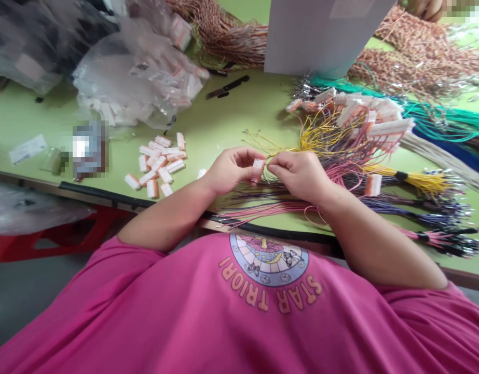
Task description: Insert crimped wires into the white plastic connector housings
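Connector block [258, 164], small and white with a pinkish-orange side, sits at the very tips of our left hand [239, 170], caught between thumb and forefinger. Those two fingertips are closed down to the block's width, and its outer side faces our right hand [296, 172], just beside it. On that right hand, thumb and forefinger are pinched together with hardly any gap, and they have hold of a thin wire [268, 160] right next to the block; we cannot tell whether its end has entered the block.

Both our hands are raised a little above the green table [231, 117], backs turned up and outward, with the other fingers curled in toward the palms. Our forearms reach in from either side over the near edge, elbows wide, so the hands nearly meet in front of the pink shirt [208, 311].

Yellow wires [319, 132] fan out beyond our right hand, and pink wires [270, 209] run along the table below both wrists. To the left of our left hand, well apart from its fingers, lies a scattered heap of loose connector blocks [159, 162].
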Demonstrator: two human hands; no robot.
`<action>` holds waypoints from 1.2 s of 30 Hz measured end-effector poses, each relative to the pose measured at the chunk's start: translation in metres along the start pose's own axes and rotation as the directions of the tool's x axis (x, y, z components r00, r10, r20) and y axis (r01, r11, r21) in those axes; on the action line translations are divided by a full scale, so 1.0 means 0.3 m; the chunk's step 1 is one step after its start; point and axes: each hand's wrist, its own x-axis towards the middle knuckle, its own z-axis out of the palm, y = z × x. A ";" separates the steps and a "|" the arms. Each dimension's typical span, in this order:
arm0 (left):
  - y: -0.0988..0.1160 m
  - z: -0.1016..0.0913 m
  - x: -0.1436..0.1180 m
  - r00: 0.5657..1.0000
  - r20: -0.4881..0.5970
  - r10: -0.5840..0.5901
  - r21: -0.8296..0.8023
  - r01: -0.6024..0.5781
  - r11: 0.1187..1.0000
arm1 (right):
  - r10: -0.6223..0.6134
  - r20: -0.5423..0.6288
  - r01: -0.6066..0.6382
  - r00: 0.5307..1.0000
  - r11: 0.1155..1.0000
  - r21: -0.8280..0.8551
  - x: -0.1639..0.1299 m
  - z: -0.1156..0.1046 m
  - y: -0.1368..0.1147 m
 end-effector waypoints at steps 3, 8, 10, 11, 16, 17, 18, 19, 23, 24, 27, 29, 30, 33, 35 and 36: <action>0.017 -0.014 0.009 0.999 -0.044 -0.020 -0.010 0.020 1.000 | -0.041 0.007 0.042 0.999 0.996 -0.077 -0.019 -0.052 0.008; 0.045 -0.036 0.022 0.972 -0.235 0.015 -0.010 -0.018 1.000 | -0.181 0.098 0.200 0.979 0.947 -0.252 -0.070 -0.118 -0.020; 0.048 -0.038 0.023 0.971 -0.240 0.020 0.016 -0.017 1.000 | -0.178 0.362 0.300 0.915 0.900 -0.317 -0.072 -0.107 -0.036; 0.048 -0.038 0.023 0.972 -0.234 0.020 0.031 -0.013 0.999 | -0.139 0.461 0.329 0.876 0.872 -0.362 -0.068 -0.094 -0.041; 0.044 -0.040 0.022 0.973 -0.230 0.013 0.036 -0.005 0.999 | 0.037 0.524 0.323 0.851 0.749 -0.578 -0.044 -0.025 -0.044; 0.044 -0.040 0.022 0.973 -0.230 0.007 0.023 -0.001 1.000 | 0.038 0.518 0.328 0.855 0.733 -0.595 -0.044 -0.018 -0.045; 0.043 -0.041 0.022 0.973 -0.231 0.001 0.009 0.002 1.000 | 0.032 0.515 0.337 0.857 0.720 -0.607 -0.045 -0.014 -0.047; 0.042 -0.041 0.022 0.973 -0.232 -0.005 -0.002 0.005 1.000 | 0.021 0.513 0.350 0.858 0.708 -0.614 -0.047 -0.011 -0.050; 0.036 -0.043 0.023 0.974 -0.227 -0.015 -0.004 0.014 1.000 | -0.019 0.526 0.406 0.851 0.660 -0.632 -0.055 0.003 -0.074; 0.035 -0.043 0.023 0.976 -0.219 -0.013 0.001 0.014 1.000 | -0.024 0.528 0.413 0.849 0.653 -0.635 -0.056 0.009 -0.078; 0.032 -0.042 0.022 0.978 -0.207 -0.005 0.014 0.008 1.000 | -0.060 0.526 0.435 0.849 0.645 -0.629 -0.056 0.026 -0.074; 0.033 -0.041 0.021 0.976 -0.215 -0.008 0.016 0.011 1.000 | -0.095 0.518 0.449 0.850 0.643 -0.620 -0.057 0.030 -0.060; 0.034 -0.041 0.021 0.976 -0.219 -0.010 0.014 0.013 1.000 | -0.107 0.511 0.451 0.853 0.645 -0.617 -0.057 0.028 -0.053; 0.034 -0.041 0.020 0.977 -0.213 -0.015 0.001 0.016 1.000 | -0.118 0.485 0.428 0.867 0.675 -0.601 -0.057 0.005 -0.036; 0.035 -0.042 0.019 0.977 -0.213 -0.020 -0.011 0.018 1.000 | -0.147 0.471 0.420 0.870 0.720 -0.552 -0.054 -0.025 -0.031; 0.037 -0.042 0.018 0.976 -0.215 -0.025 -0.017 0.022 1.000 | -0.160 0.466 0.416 0.870 0.746 -0.520 -0.052 -0.043 -0.029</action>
